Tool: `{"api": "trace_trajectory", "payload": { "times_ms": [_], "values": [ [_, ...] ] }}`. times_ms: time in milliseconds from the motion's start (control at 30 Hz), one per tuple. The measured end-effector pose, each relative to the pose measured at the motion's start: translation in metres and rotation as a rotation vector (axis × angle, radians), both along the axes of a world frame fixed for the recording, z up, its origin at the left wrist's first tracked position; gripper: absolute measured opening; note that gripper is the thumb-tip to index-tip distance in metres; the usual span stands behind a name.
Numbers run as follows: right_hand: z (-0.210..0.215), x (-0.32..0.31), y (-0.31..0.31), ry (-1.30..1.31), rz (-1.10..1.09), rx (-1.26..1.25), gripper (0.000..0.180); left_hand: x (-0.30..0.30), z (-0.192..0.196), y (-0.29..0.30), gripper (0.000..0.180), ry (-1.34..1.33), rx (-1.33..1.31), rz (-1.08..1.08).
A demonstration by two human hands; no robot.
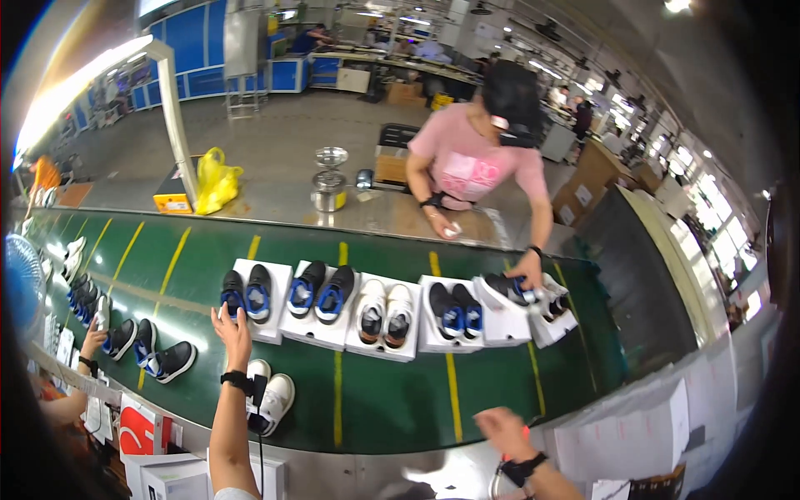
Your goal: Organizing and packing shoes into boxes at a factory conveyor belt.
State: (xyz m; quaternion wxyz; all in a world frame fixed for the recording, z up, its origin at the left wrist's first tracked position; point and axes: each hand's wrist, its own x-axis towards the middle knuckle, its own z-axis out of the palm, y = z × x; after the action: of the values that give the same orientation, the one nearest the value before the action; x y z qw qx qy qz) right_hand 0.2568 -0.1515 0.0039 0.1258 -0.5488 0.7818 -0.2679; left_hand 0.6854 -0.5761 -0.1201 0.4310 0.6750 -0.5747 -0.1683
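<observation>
My left hand (232, 333) reaches over the green conveyor belt (400, 387), fingers stretched out and apart. Its fingertips are at the heel of a black and blue sneaker (232, 287); I cannot tell whether they touch. That sneaker and its mate (259, 293) sit on a white shoebox (268, 332). Beside my left wrist stands a pair of white sneakers (275, 400), partly hidden by my forearm. Above the belt's near edge is my right hand (505, 432), blurred, with a small orange-red spot beside it. Whether it holds anything is unclear.
More shoeboxes (380, 351) carry sneaker pairs along the belt. Across it, a person in a pink shirt (475, 158) handles a shoe at the right end. A co-worker's hand (93, 340) is near loose sneakers at left. A yellow bag (218, 182) and metal tin (329, 192) stand beyond.
</observation>
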Motion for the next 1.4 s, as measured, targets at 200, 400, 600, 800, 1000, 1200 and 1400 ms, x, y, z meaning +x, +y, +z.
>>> {"api": "trace_trajectory", "payload": {
  "times_ms": [200,400,600,800,1000,1200,1400],
  "values": [
    [0.207,-0.121,0.183,0.834,-0.729,-0.510,0.006,-0.074,0.063,0.139,0.040,0.229,-0.024,-0.393],
    [0.262,-0.225,0.433,0.841,-1.527,-0.258,0.057,-0.147,0.047,0.281,0.041,0.325,0.157,-0.702],
    [0.223,-0.205,0.431,-0.466,-1.436,-0.271,0.068,-0.149,0.049,0.344,0.037,0.285,0.289,-0.790],
    [0.180,-0.220,0.444,-0.806,-1.227,-0.563,0.049,-0.151,0.076,0.367,0.033,0.276,0.271,-0.875],
    [0.177,-0.143,0.358,-0.975,-0.839,-0.846,0.031,-0.159,0.088,0.389,0.023,0.305,0.394,-1.037],
    [0.115,-0.015,0.223,-0.835,-0.659,-0.405,0.035,-0.192,0.125,0.444,0.048,0.760,0.771,-1.196],
    [0.065,0.110,0.123,-1.129,-0.392,-0.255,0.055,-0.177,0.136,0.425,0.056,1.484,1.052,-0.883]
  ]
}}
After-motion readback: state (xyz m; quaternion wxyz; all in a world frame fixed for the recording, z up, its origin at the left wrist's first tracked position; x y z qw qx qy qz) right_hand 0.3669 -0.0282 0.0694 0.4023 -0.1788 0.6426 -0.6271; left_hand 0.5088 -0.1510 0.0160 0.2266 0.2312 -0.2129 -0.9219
